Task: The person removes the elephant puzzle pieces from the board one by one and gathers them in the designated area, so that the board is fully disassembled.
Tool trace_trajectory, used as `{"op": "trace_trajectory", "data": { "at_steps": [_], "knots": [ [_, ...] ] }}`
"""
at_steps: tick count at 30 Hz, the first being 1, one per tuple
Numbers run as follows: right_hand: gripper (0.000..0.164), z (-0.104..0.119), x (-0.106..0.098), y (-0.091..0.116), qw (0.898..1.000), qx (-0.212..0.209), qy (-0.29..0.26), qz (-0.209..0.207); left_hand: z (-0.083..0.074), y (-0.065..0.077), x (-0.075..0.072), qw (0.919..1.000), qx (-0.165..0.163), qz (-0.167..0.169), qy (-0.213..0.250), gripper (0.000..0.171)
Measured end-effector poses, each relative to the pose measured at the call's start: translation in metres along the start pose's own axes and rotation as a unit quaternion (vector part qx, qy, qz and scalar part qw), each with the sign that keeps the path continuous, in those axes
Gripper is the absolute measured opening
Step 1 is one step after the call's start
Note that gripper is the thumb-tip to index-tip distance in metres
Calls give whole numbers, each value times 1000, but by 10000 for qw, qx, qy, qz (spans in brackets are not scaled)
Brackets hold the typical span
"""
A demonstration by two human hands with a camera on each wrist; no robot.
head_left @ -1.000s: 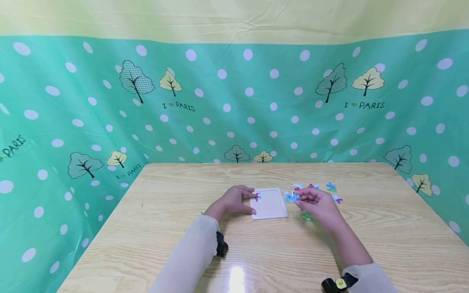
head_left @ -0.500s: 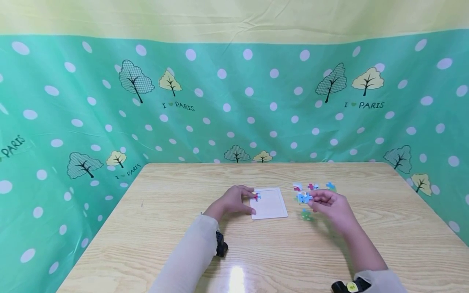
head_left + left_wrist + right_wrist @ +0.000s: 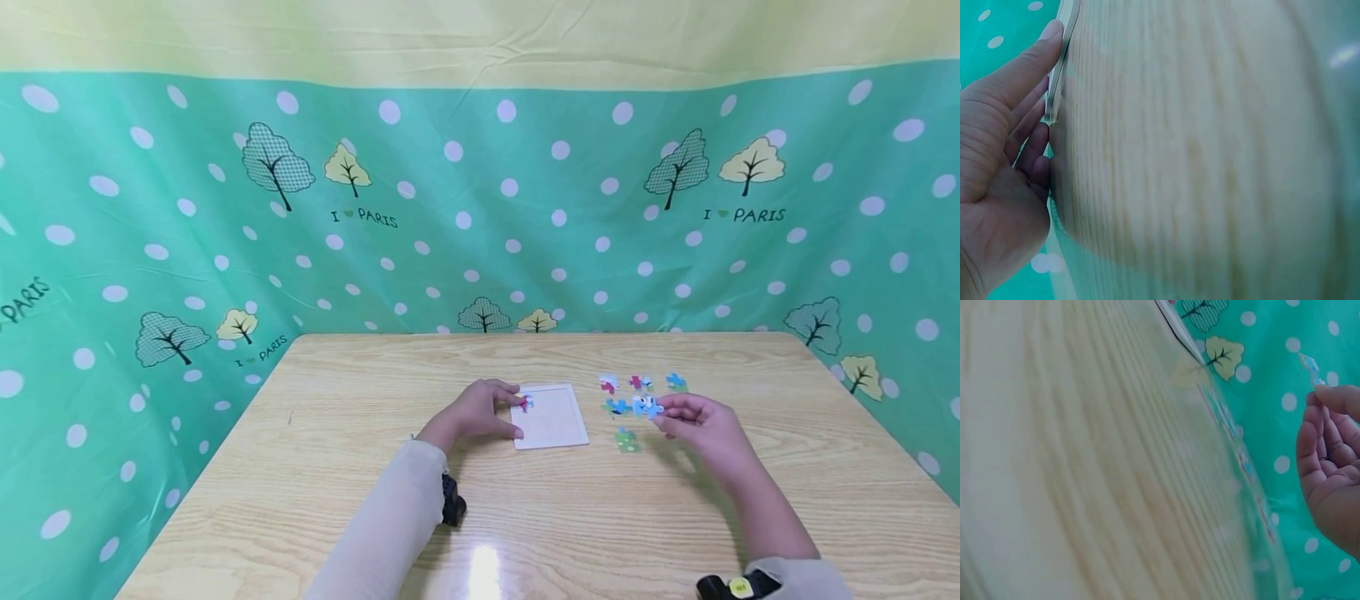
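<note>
A white square puzzle tray (image 3: 551, 421) lies on the table, with one small red and blue jigsaw piece (image 3: 527, 404) at its upper left corner. My left hand (image 3: 486, 410) holds the tray by its left side, thumb towards the front and fingers towards the back; the left wrist view shows the thumb (image 3: 1038, 59) along the tray's edge. Between thumb and fingertips my right hand (image 3: 701, 425) pinches a blue and white jigsaw piece (image 3: 645, 406). In the right wrist view that held piece (image 3: 1311, 367) stands up from the fingertips, clear of the table.
Right of the tray lie several loose jigsaw pieces: a white and red one (image 3: 608, 384), a red and blue one (image 3: 641, 382), a blue and green one (image 3: 677, 382), a dark blue one (image 3: 617, 407) and a green one (image 3: 627, 440). A polka-dot curtain (image 3: 435, 208) hangs behind the wooden table (image 3: 360, 500).
My right hand has moved right with the pinched jigsaw piece, away from the tray, uncovering loose pieces and hiding the one at far right. The left hand and tray have stayed put.
</note>
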State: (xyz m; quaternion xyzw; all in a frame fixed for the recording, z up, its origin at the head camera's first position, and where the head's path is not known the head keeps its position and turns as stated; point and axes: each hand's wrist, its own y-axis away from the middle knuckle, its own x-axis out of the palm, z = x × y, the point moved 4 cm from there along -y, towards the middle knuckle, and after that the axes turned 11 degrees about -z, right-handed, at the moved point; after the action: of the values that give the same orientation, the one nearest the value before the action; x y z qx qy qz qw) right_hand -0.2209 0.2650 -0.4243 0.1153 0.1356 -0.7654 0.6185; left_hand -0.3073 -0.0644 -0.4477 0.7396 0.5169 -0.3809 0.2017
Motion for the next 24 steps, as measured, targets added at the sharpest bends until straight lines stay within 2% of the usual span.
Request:
{"op": "trace_trajectory", "data": {
  "at_steps": [8, 15, 24],
  "knots": [
    [46, -15, -7, -5, 9988, 373, 293, 77, -1, 1, -1, 10000, 76, -11, 5, 57],
    [43, -25, -13, -9, 9971, 514, 490, 284, -1, 1, -1, 10000, 75, -3, 52, 57],
    [34, -32, -16, -11, 9905, 663, 1094, 504, 0, 1, -1, 10000, 19, 19, 95, 56]
  ]
}}
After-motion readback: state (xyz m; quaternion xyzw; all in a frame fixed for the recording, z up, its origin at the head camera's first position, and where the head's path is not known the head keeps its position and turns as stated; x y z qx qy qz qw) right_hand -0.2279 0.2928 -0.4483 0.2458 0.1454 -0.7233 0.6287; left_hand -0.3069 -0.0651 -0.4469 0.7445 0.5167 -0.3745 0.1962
